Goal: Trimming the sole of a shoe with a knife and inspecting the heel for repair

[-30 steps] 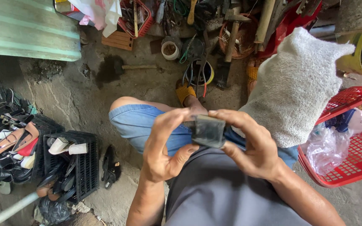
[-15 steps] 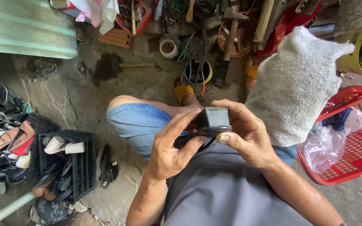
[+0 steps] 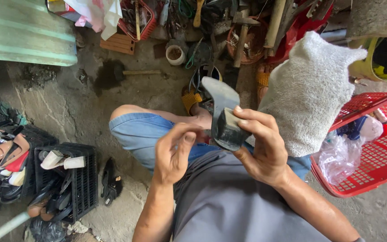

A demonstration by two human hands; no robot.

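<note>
I see the right hand [image 3: 265, 150] clasping a dark shoe [image 3: 222, 114] by its block heel at the centre of the frame, fingers wrapped over the heel and the sole pointing up and away toward the tools at the top. The left hand [image 3: 173, 154] sits just beside it, fingers curled loosely and the thumb reaching toward the heel; I cannot tell whether it touches the shoe, and it grasps nothing that I can see. My worry is that the shoe is carried by one hand only, pinched at its lower end, so the long sole could lever out of the fingers and fall onto the bare knee [image 3: 126, 118] or the concrete floor [image 3: 68, 103] below. A slip of the left thumb against the heel edge could also scrape the skin. The grey cloth [image 3: 307, 89] draped at the right of the frame lies close behind the right hand and could snag if the shoe is turned. The red basket [image 3: 372, 148] at the right edge and the black crate [image 3: 83, 179] of shoes at lower left stand well apart and pose little trouble.
</note>
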